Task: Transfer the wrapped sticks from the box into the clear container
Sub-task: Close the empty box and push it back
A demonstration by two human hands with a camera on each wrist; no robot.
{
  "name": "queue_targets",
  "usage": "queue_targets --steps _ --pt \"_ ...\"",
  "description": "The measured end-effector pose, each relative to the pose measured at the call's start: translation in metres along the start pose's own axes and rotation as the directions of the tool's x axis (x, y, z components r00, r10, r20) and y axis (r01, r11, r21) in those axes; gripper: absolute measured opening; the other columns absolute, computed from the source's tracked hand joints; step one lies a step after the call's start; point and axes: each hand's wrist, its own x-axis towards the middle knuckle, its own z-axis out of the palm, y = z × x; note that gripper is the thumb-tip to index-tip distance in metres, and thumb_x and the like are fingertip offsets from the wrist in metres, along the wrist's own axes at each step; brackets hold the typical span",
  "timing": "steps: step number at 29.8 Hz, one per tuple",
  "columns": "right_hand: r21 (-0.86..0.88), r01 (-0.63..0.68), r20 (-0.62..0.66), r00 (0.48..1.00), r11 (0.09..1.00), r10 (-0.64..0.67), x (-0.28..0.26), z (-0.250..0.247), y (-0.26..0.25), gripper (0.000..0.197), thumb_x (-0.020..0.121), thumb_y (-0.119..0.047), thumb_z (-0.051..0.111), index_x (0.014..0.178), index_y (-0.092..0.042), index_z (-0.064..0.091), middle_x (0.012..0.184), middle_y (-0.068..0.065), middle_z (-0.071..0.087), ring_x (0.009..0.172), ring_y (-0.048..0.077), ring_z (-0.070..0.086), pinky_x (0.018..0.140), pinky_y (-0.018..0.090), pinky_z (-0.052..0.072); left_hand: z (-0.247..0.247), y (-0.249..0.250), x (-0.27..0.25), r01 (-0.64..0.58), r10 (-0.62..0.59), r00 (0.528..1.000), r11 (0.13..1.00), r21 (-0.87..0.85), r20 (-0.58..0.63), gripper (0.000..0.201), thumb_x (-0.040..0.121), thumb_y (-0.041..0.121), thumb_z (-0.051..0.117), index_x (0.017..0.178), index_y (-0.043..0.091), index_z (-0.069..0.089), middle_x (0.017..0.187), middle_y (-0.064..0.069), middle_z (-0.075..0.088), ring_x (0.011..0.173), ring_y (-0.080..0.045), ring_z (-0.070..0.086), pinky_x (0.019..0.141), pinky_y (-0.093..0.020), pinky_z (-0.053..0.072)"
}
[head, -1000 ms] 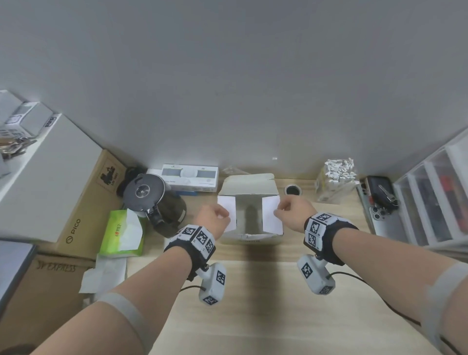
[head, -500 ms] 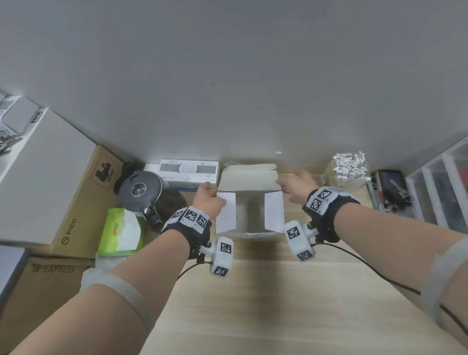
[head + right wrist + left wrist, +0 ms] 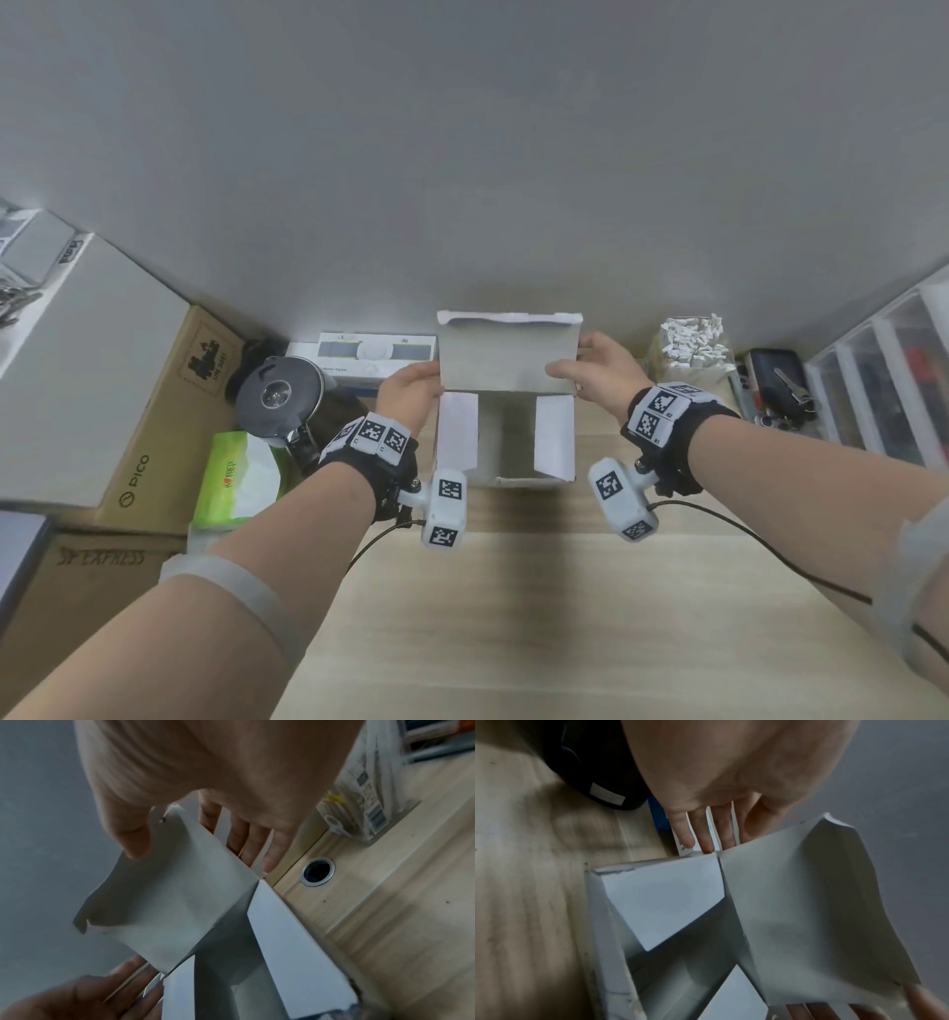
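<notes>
A white cardboard box (image 3: 506,480) stands at the back of the wooden table (image 3: 513,616), its top open. Its rear flap (image 3: 508,354) stands upright and the two side flaps lean inward. My left hand (image 3: 426,380) holds the flap's left edge, fingers (image 3: 703,839) behind it. My right hand (image 3: 570,372) pinches the right edge, thumb (image 3: 133,841) in front and fingers behind. The inside that shows is dark and no sticks show there. The clear container (image 3: 690,354), holding several white wrapped sticks, stands to the right of the box.
A black kettle (image 3: 280,395), a green tissue pack (image 3: 236,478) and a white device box (image 3: 369,354) sit left of the box, with big cartons (image 3: 154,421) beyond. A phone with keys (image 3: 775,380) and clear plastic drawers (image 3: 883,380) are right. A cable hole (image 3: 317,872) lies beside the box.
Both hands left the side flaps and moved back to the rear flap, which now stands upright instead of lying back. The side flaps stay folded partly inward.
</notes>
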Motion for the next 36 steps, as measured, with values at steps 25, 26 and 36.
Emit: queue_targets --steps 25,26,36 --pt "-0.73 0.435 0.272 0.893 0.527 -0.36 -0.048 0.019 0.043 0.054 0.07 -0.034 0.083 0.117 -0.026 0.06 0.125 -0.003 0.042 0.113 0.015 0.039 0.089 0.021 0.031 -0.004 -0.034 -0.046 -0.042 0.013 0.997 0.932 0.359 0.082 0.052 0.1 0.028 0.065 0.143 0.006 0.048 0.136 -0.014 0.065 0.105 -0.026 0.065 0.092 -0.037 0.055" --pt "-0.73 0.434 0.267 0.892 0.527 -0.365 -0.048 0.02 0.044 0.052 0.07 -0.034 0.083 0.117 -0.025 0.06 0.124 -0.003 0.043 0.113 0.016 0.039 0.088 0.021 0.032 -0.003 -0.036 -0.047 -0.054 0.025 0.996 0.929 0.365 0.086 0.052 0.098 0.028 0.067 0.142 0.007 0.048 0.135 -0.013 0.065 0.107 -0.027 0.067 0.099 -0.041 0.055" --pt "-0.731 0.446 0.28 0.886 0.516 -0.369 -0.048 0.021 0.043 0.047 0.075 -0.03 0.079 0.118 -0.023 0.06 0.125 -0.001 0.045 0.116 0.019 0.042 0.095 0.03 0.042 -0.003 -0.043 -0.043 -0.086 0.059 0.995 0.921 0.379 0.081 0.051 0.097 0.028 0.069 0.14 0.009 0.05 0.13 -0.008 0.068 0.106 -0.023 0.066 0.095 -0.034 0.051"
